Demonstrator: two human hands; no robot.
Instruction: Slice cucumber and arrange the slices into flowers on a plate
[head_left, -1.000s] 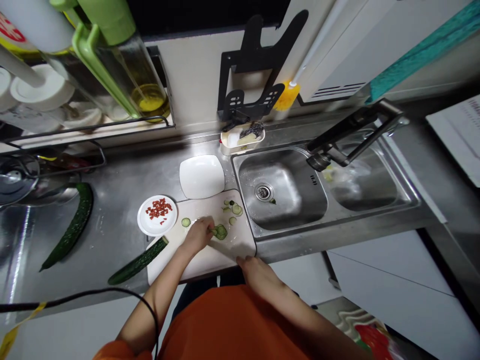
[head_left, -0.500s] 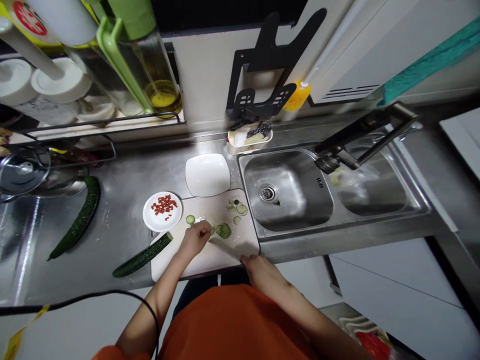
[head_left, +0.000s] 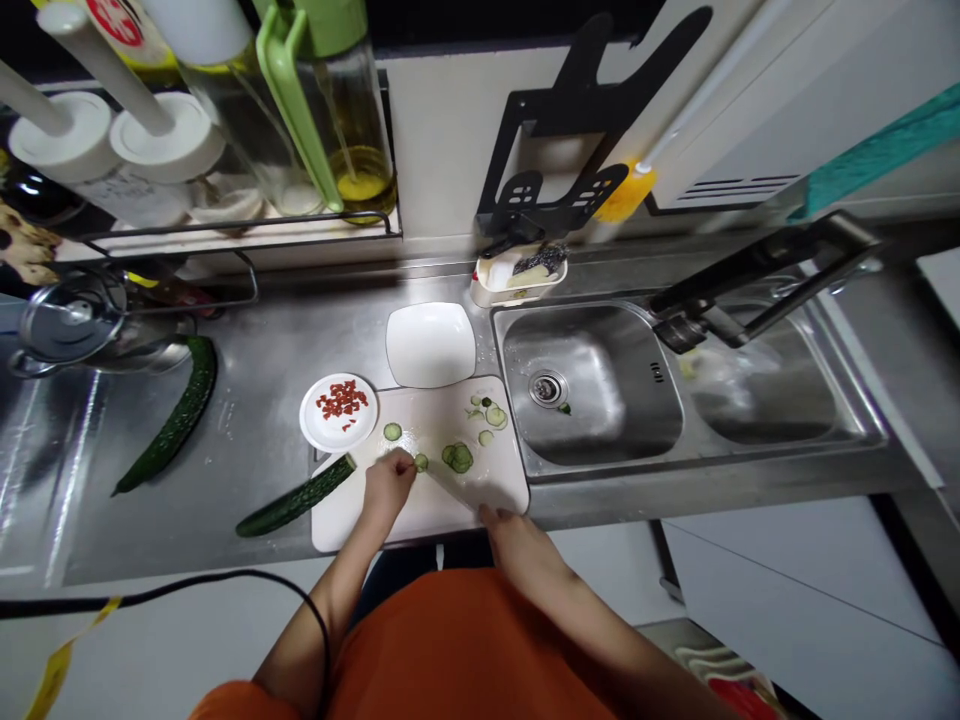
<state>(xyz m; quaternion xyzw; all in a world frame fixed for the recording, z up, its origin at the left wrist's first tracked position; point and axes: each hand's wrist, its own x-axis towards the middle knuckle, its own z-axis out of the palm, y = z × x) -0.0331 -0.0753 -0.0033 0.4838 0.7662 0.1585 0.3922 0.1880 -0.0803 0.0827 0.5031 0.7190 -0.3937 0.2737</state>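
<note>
My left hand [head_left: 390, 480] is over the middle of the white cutting board [head_left: 352, 515], its fingertips pinched on a cucumber slice [head_left: 421, 463]. At the board's near right edge my right hand [head_left: 517, 535] is closed round a kitchen knife [head_left: 452, 490], whose pale blade points toward the left hand; its handle is hidden in the fist. Beside the blade lies a small pile of cucumber slices [head_left: 457, 458]. One single slice [head_left: 392, 431] rests farther left, and several scraps and slices [head_left: 491, 414] are at the upper right. A cut cucumber [head_left: 296, 497] leans over the board's left edge.
A small plate of chopped red pieces [head_left: 311, 425] and a white square plate [head_left: 431, 345] adjoin the board. A whole cucumber [head_left: 176, 420] lies left. The sink [head_left: 600, 400] and faucet [head_left: 750, 290] are right. A condiment rack [head_left: 330, 232] stands behind.
The view has shifted, so the counter appears farther right. The slice in my left fingertips now shows its face more fully. My right hand keeps its hold on the knife.
</note>
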